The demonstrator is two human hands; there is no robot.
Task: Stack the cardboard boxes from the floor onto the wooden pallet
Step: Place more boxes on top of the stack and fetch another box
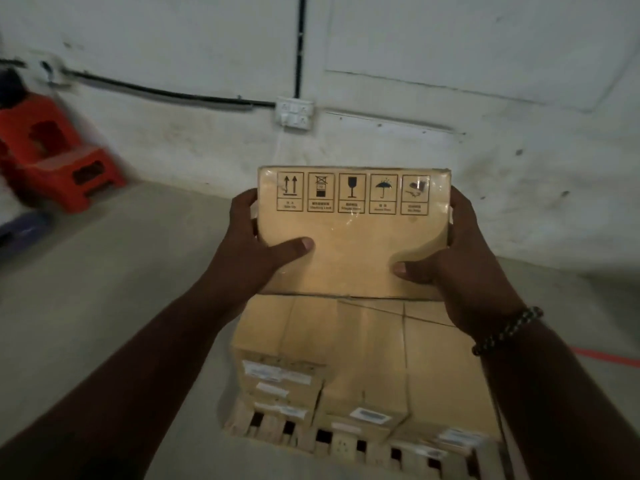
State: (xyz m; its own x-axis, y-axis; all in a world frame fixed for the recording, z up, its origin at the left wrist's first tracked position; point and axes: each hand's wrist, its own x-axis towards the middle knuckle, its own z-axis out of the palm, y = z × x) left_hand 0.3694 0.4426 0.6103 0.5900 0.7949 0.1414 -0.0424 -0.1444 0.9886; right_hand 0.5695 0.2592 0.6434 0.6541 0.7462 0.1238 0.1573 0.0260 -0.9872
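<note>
While both hands (258,244) (460,271) grip it, flat glossy cardboard box (353,233) tops stacked boxes (346,348)

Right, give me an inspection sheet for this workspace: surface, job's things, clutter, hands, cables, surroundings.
Surface: grey concrete floor.
Job's things: cardboard box with handling symbols, held over stacked boxes on the wooden pallet.
Clutter: red plastic stools at far left.
Hands: left hand and right hand grip the box's sides, thumbs on its face.
Cables: black conduit running to a socket plate; red line on the floor at right, nature unclear.
Surroundings: stained white wall.
</note>
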